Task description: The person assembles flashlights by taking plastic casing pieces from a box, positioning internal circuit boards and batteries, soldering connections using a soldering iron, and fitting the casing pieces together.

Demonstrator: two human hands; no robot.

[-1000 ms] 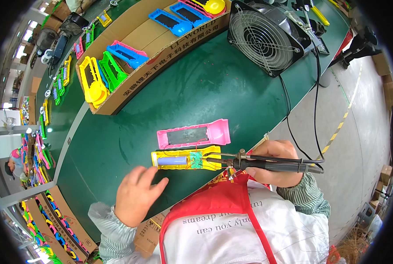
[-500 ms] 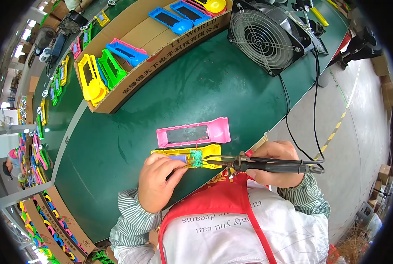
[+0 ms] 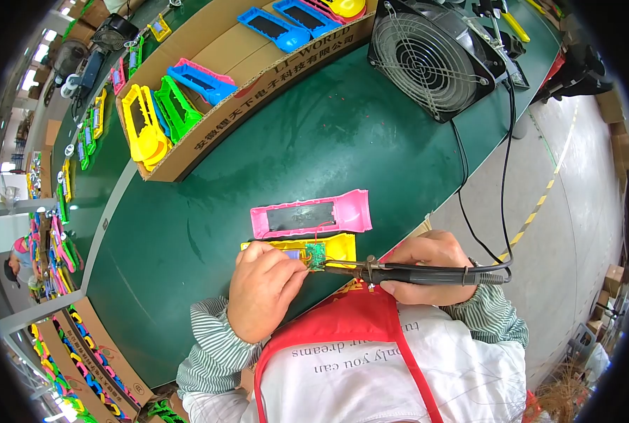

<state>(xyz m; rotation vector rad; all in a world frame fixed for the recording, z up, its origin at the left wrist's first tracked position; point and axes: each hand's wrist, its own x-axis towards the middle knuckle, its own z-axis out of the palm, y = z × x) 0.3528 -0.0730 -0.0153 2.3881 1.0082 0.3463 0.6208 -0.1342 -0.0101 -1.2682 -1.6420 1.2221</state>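
A yellow plastic housing (image 3: pixel 341 247) lies at the table's near edge, with a green circuit board (image 3: pixel 316 255) and a purple cylindrical cell (image 3: pixel 292 254) in it. My left hand (image 3: pixel 266 287) covers its left part, the thumb and forefinger pinched on a thin wire beside the board; the fingertips partly hide it. My right hand (image 3: pixel 430 266) is closed around a soldering iron (image 3: pixel 427 274), which has a thin metal feed tube clamped along it. The iron's tip is at the board's lower right edge. Just beyond lies a pink housing (image 3: pixel 353 213) with a dark panel; red wire runs between the two.
A cardboard box (image 3: pixel 258 92) with coloured housings stands at the back. A black fan (image 3: pixel 427 67) with a wire guard sits at the back right. The iron's black cables (image 3: pixel 506 176) hang off the table's right edge. Trays of coloured parts (image 3: pixel 92 359) are at lower left.
The soldering iron and my right hand have shifted slightly down and left, bringing the tip to the board's lower edge. My left hand has moved right, its fingertips nearer the board.
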